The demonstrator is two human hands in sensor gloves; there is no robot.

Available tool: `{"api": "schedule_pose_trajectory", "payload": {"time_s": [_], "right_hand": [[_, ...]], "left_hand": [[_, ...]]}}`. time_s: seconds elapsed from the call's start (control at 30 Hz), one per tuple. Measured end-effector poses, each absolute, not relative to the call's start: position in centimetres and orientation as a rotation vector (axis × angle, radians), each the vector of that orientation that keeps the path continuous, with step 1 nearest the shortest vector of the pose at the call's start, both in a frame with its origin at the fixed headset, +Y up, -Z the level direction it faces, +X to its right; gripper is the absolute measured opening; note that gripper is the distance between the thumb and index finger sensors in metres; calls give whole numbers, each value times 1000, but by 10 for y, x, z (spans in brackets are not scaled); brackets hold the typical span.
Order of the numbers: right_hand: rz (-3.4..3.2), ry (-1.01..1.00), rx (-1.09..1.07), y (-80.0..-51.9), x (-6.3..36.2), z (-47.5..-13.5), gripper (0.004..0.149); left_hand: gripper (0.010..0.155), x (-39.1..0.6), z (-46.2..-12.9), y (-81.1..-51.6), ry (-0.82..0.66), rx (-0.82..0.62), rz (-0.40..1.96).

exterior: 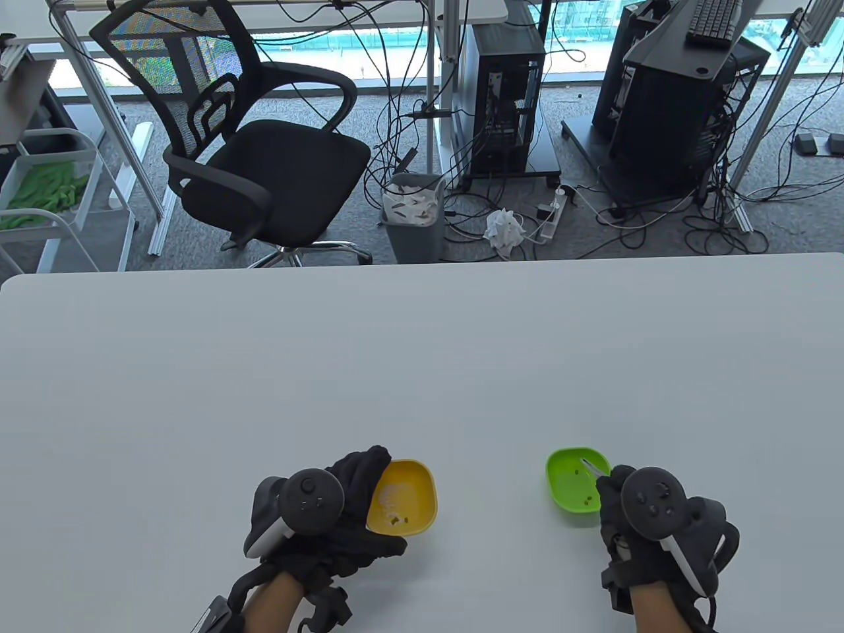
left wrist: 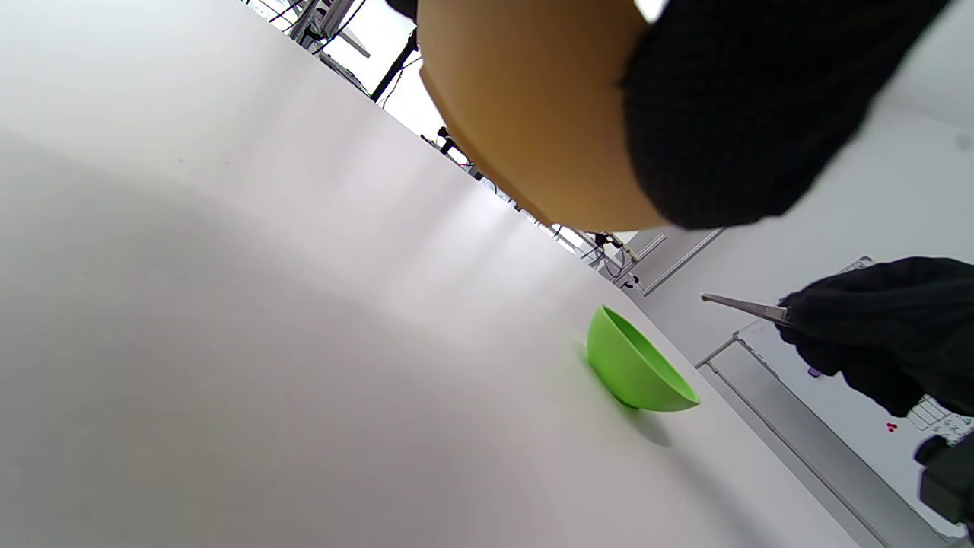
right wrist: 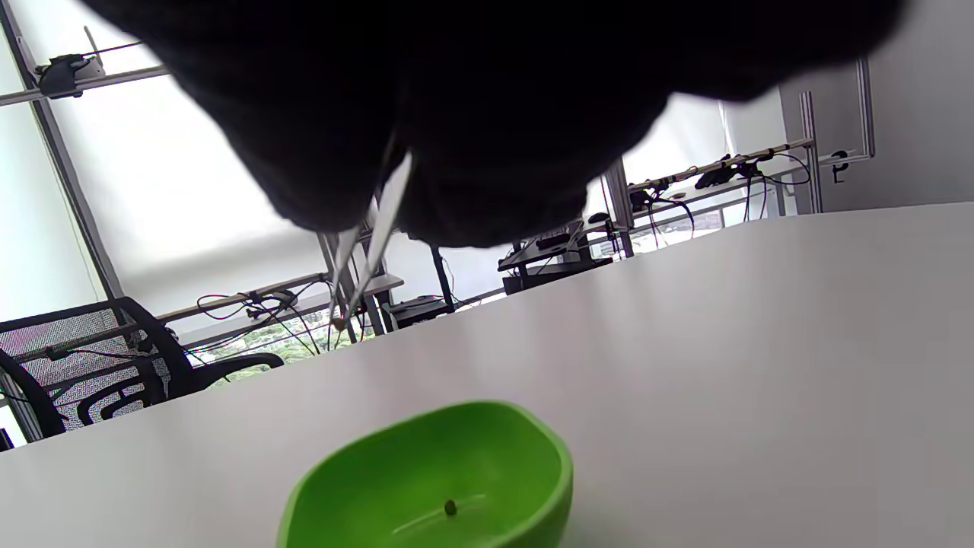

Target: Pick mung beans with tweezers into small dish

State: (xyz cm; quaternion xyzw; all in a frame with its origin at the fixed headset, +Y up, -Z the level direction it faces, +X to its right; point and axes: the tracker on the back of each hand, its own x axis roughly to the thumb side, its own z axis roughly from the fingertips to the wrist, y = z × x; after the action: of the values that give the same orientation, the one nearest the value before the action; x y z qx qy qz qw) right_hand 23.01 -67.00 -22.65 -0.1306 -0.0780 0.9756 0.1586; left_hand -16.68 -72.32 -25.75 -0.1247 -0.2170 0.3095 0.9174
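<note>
A yellow dish [exterior: 409, 494] holding a few mung beans [exterior: 397, 519] sits at the near middle of the table. My left hand [exterior: 359, 488] grips its left rim; its underside fills the top of the left wrist view [left wrist: 533, 114]. My right hand [exterior: 616, 491] holds metal tweezers [exterior: 593, 467], with the tips over a green dish [exterior: 573, 488] and close together. The green dish holds a couple of beans [exterior: 587, 500]. In the right wrist view the tweezers [right wrist: 373, 228] hang above the green dish [right wrist: 525, 464] and one bean [right wrist: 450, 506]. Whether the tips hold a bean is unclear.
The white table [exterior: 422, 369] stretches far behind the dishes. Beyond its far edge are an office chair [exterior: 257, 145], a bin [exterior: 414, 214] and computer towers with cables on the floor.
</note>
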Motion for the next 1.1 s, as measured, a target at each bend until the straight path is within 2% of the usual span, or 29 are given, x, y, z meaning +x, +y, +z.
{"api": "schedule_pose_trajectory", "payload": {"time_s": [1.1], "right_hand": [[2738, -154, -359, -679, 231, -226, 37]], "left_hand": [[118, -165, -256, -724, -447, -259, 627]]}}
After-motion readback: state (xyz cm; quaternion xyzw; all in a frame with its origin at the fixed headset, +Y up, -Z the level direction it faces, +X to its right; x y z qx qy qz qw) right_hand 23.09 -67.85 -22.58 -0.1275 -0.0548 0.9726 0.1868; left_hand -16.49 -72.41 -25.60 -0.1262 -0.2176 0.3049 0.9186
